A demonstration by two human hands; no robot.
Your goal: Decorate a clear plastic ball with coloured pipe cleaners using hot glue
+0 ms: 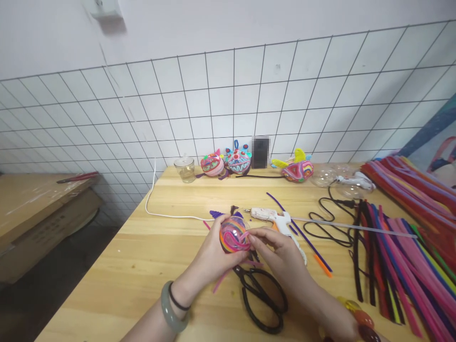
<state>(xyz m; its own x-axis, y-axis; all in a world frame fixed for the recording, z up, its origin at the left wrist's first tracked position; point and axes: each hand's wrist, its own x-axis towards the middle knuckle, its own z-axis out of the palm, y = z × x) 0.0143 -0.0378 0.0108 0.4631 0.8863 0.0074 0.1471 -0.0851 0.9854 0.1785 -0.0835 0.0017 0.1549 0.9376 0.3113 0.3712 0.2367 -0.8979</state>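
Note:
My left hand [217, 247] is wrapped around a clear plastic ball [234, 232] partly covered in bands of coloured pipe cleaner. Against the ball's right side, my right hand [276, 251] pinches a pink pipe cleaner [244, 237] that curves over the surface. Black-handled scissors [265, 299] lie just below the ball, their blades partly hidden under it. Behind my right hand rests a white glue gun [274, 218] with a long glue stick in its back. Purple pipe cleaner pieces [217, 214] lie behind the ball.
Several decorated balls [238, 160] stand along the wall beside a glass cup [185, 169]. Clear plastic balls [324, 175] sit at the back right. Bundles of pipe cleaners [399, 256] cover the right side, near a coiled black cable [320, 228]. A white cord [171, 216] crosses the left.

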